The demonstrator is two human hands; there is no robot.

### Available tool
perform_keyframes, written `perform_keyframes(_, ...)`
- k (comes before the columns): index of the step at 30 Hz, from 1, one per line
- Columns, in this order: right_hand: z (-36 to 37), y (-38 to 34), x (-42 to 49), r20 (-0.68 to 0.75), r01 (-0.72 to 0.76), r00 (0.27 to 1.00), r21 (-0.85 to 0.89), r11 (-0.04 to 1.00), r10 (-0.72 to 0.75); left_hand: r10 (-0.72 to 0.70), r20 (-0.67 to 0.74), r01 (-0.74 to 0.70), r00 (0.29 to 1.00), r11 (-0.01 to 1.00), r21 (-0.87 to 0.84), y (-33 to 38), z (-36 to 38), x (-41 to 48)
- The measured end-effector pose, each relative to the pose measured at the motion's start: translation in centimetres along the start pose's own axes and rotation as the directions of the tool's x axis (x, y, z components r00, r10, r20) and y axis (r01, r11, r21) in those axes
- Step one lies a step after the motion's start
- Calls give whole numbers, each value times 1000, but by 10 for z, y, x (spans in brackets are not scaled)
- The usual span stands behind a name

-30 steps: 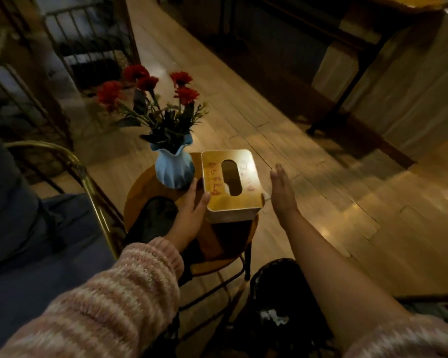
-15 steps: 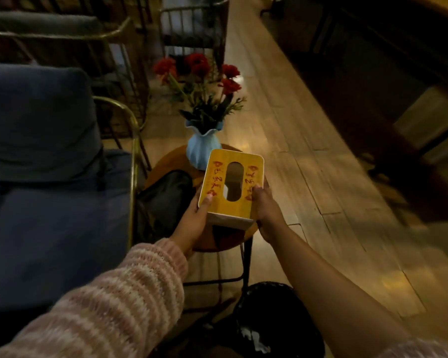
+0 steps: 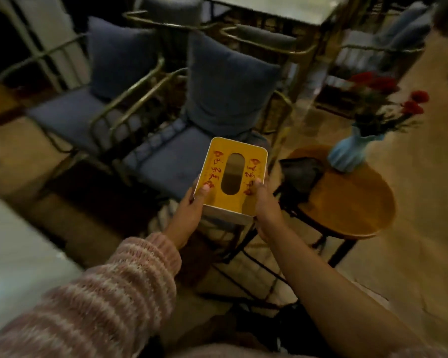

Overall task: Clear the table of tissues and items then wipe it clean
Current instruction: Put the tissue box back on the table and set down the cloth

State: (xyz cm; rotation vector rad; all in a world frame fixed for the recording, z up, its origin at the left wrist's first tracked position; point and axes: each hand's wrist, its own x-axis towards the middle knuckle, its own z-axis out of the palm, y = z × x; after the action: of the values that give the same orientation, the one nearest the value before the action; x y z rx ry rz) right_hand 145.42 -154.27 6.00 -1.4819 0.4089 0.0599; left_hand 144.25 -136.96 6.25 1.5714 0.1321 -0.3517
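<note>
Tissue box (image 3: 234, 180) gripped between left hand (image 3: 190, 211) and right hand (image 3: 265, 209).

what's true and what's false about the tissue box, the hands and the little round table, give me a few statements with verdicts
1. The left hand and the right hand both hold the yellow tissue box. True.
2. A tissue sticks out of the box's slot. False: nothing pokes out of the oval slot.
3. The blue vase with red flowers stands on the round table. True.
4. The tissue box rests on the round table. False: it is held in the air, off to the table's side.
5. The vase is the only thing on the table. False: a dark item lies on it too, beside the vase.
</note>
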Motion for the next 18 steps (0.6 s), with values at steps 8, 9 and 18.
perform_keyframes(8,192,34,-101,490,-54,868,-79,995,86,30,-471,-49,882,998,-28,-29,-156,-165)
perform_keyframes(9,215,37,-117,546,-47,833,-98,994,94,55,-540,-67,840,998,-4,-34,-172,-186)
perform_keyframes(18,347,63,-223,913,103,388,-182,978,129,-37,-899,-76,436,994,-77,-63,-233,-326)
